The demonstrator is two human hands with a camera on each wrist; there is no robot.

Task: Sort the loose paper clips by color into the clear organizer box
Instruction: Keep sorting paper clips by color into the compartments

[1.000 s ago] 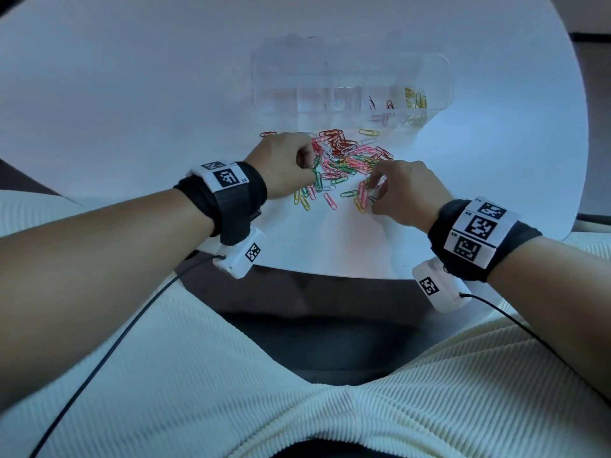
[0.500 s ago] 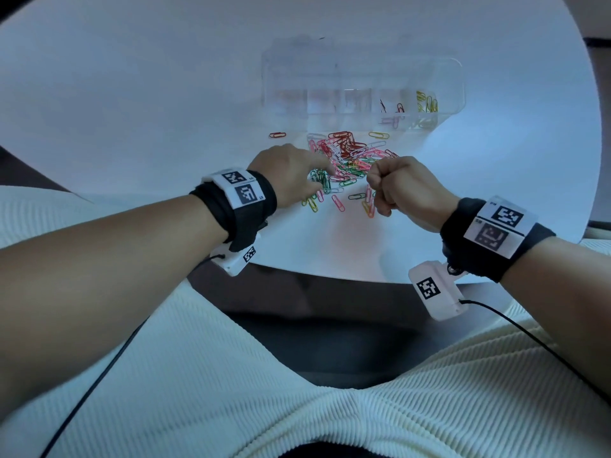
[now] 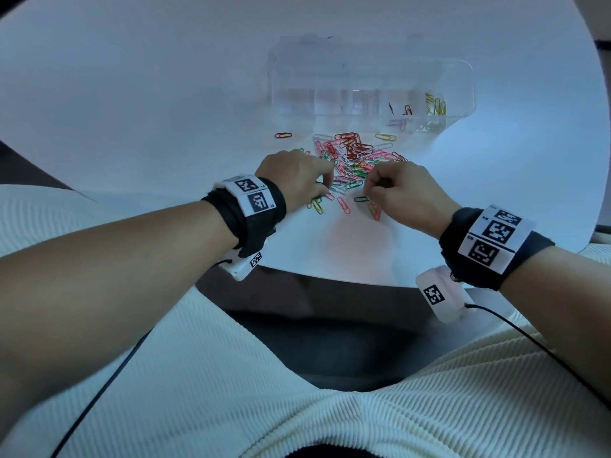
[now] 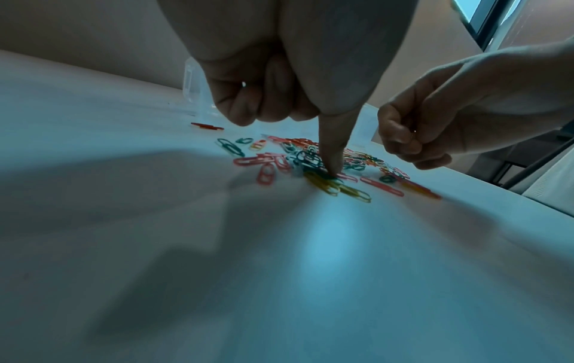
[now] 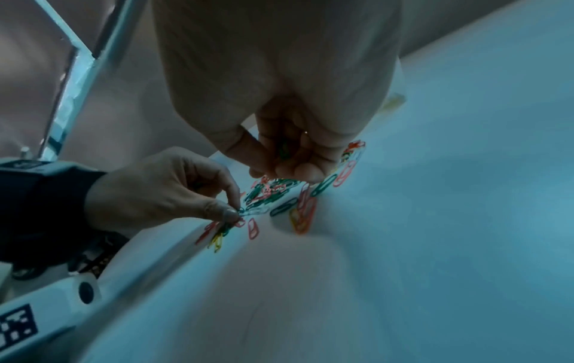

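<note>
A heap of loose paper clips in red, pink, green, yellow and white lies on the white table, just in front of the clear organizer box. Yellow clips fill its right-end compartment, with a red clip one cell to the left. My left hand is at the heap's near left edge, fingertip down on a green clip; in the right wrist view thumb and forefinger pinch that green clip. My right hand is a fist at the heap's near right, with green clips inside its curled fingers.
A stray red clip lies left of the heap, and a yellow clip lies between heap and box. The table's curved front edge runs close under both wrists. My lap in a ribbed cream garment fills the foreground.
My right hand left the heap and curled into a fist on green clips, now back low at the heap's near right. My left hand slid toward me to the near left edge.
</note>
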